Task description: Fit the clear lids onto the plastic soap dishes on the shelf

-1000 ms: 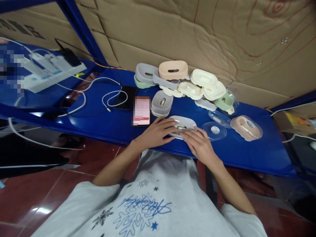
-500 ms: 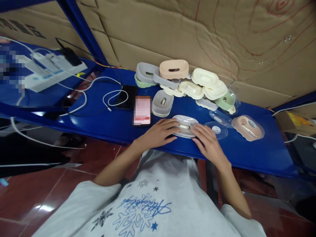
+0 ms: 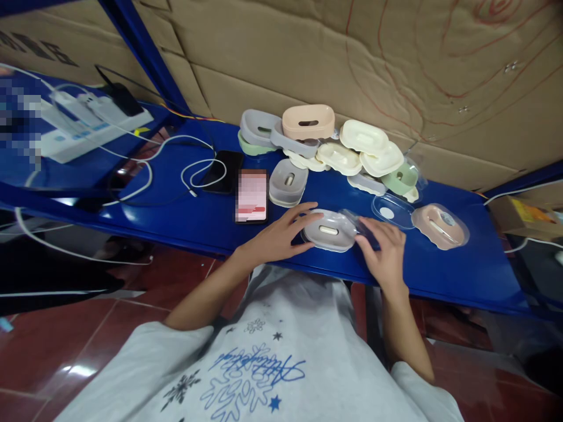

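A grey oval soap dish (image 3: 329,239) lies on the blue table near its front edge, with a pale slot in its middle. My left hand (image 3: 285,235) rests at the dish's left side, fingers apart and touching its rim. At the right side, my right hand (image 3: 383,249) grips a clear plastic cover (image 3: 349,219) between thumb and fingers; the cover is tilted over the dish's right end. Another clear cover with a white round label (image 3: 393,211) lies behind my right hand. A pink dish under a clear cover (image 3: 440,227) sits farther right.
Several grey, peach, cream and green dishes (image 3: 338,159) are piled at the back. A lit phone (image 3: 251,196), a dark phone (image 3: 223,171) and white cables lie to the left. A cardboard sheet (image 3: 281,64) stands behind; a power strip (image 3: 97,132) is at far left.
My right hand has taken hold of the clear cover that lay beside the dish and brought it left, over the dish's right end. My left hand has opened a little at the rim.
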A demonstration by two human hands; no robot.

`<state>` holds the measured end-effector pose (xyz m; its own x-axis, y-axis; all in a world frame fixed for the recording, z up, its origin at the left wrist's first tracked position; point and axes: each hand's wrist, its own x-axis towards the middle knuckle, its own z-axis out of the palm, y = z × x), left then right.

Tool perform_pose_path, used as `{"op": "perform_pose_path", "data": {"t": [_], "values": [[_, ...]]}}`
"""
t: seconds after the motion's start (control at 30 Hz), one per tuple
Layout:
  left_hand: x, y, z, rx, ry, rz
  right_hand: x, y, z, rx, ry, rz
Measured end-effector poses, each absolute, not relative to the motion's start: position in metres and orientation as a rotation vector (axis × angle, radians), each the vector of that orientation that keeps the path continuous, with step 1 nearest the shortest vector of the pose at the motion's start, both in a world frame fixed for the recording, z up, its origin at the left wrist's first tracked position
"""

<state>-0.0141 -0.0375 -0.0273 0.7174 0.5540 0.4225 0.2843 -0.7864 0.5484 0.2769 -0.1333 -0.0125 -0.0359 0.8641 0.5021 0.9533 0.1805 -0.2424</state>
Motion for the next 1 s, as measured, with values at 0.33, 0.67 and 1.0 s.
{"op": "perform_pose_path", "data": {"t": [0.33, 0.67, 1.0], "values": [[-0.017, -0.034, -0.033, 2.488, 0.642, 0.827, 0.242, -0.123, -0.017, -1.425, -2.349, -0.137], [-0.018, -0.031, -0.039, 2.464, 0.644, 0.831, 0.250, -0.116, -0.013, -1.368, -2.484, -0.053], [-0.015, -0.031, -0.030, 2.623, 0.877, 0.907, 0.397, -0.157, 0.025, -1.701, -1.759, -0.704]]}}
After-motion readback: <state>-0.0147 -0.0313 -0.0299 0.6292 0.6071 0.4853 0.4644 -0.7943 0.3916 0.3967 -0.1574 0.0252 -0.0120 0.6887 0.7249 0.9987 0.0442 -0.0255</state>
